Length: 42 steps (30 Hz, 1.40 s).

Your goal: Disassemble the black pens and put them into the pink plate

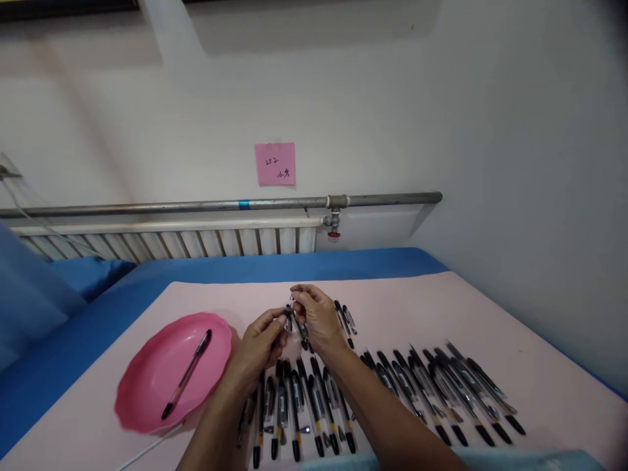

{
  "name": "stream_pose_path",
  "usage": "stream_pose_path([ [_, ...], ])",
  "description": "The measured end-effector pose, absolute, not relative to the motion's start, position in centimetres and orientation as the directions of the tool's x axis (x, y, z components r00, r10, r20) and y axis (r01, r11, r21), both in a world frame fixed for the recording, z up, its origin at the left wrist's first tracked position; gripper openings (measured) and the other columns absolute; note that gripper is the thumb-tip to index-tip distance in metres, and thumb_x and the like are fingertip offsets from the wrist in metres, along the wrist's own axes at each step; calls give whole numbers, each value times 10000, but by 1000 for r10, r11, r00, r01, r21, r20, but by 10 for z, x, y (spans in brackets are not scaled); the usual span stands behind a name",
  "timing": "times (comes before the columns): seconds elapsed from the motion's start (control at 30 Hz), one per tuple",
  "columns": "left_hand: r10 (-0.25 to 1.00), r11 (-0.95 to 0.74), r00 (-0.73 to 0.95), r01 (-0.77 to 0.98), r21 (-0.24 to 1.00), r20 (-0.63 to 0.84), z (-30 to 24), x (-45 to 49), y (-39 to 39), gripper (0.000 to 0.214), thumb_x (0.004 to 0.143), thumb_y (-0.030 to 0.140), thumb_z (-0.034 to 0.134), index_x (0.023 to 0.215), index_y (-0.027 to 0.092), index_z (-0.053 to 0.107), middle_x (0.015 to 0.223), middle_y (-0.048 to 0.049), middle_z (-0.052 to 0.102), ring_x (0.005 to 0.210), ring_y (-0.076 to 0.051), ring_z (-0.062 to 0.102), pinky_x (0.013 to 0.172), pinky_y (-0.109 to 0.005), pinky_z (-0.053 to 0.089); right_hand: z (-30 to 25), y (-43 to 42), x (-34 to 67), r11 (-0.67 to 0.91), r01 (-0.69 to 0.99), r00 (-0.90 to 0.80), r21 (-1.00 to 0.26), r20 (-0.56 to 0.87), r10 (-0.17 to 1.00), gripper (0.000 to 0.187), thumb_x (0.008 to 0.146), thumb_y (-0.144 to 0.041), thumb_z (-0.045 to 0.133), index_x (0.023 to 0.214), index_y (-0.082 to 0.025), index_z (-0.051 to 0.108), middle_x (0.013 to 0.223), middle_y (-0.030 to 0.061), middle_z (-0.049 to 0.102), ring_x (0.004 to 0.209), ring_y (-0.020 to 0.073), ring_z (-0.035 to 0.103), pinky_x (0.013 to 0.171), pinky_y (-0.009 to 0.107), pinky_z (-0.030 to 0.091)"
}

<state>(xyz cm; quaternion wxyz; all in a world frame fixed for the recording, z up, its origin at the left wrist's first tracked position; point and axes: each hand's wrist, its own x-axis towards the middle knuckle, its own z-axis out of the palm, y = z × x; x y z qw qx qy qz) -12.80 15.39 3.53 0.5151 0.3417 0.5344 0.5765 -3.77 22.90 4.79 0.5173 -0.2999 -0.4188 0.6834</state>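
My left hand [262, 340] is closed in a pinch on a small black pen part [288, 318] over the middle of the pink mat. Just beside it and slightly higher, my right hand [316, 317] pinches a small silvery pen tip [292, 297] between thumb and forefinger. The two sets of fingertips are close together. Below the hands lies a row of black pen parts [294, 405]: barrels, caps and small metal tips. Another group of pen parts [441, 386] lies to the right of my right forearm. A few more pen parts [346, 320] rest beyond my right hand.
On the left stands a pink scalloped dish [132, 392] with one whole pen [186, 376] in it. A white cable [150, 450] runs beside the dish. The pink mat [402, 307] covers a blue surface [343, 261], with a radiator [220, 242] and pipe behind.
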Motion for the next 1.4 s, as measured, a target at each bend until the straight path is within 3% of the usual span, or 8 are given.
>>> stream_pose_path([
  [0.3, 962, 110, -217, -246, 963, -165, 31, -129, 155, 416, 697, 472, 574, 1001, 189, 554, 510, 65, 446, 314, -17, 265, 327, -166, 96, 45, 229, -39, -89, -486, -272, -870, 54, 961, 108, 606, -214, 575, 694, -153, 590, 439, -87, 396, 387, 33, 317, 348, 149, 199],
  [0.8, 966, 100, -203, -272, 957, -159, 34, -128, 153, 414, 734, 435, 551, 1069, 195, 510, 525, 67, 455, 313, -11, 260, 337, -167, 105, 39, 229, -40, -46, -399, -263, -916, 66, 962, 138, 614, -245, 590, 714, -151, 603, 434, -83, 421, 380, 38, 329, 357, 160, 217],
  [1.03, 964, 112, -207, -255, 960, -168, 39, -126, 152, 410, 719, 452, 563, 1027, 184, 526, 518, 69, 443, 309, -11, 255, 340, -170, 102, 41, 229, -39, -100, -517, -248, -850, 37, 968, 150, 604, -240, 595, 731, -162, 573, 462, -86, 413, 381, 35, 317, 340, 149, 198],
  [1.4, 956, 99, -240, -285, 953, -171, 39, -127, 153, 383, 700, 457, 582, 969, 193, 513, 517, 74, 450, 308, -14, 268, 331, -161, 109, 34, 227, -42, 9, -384, -292, -923, 130, 948, 114, 627, -236, 573, 712, -160, 572, 441, -90, 412, 366, 38, 310, 364, 171, 234],
])
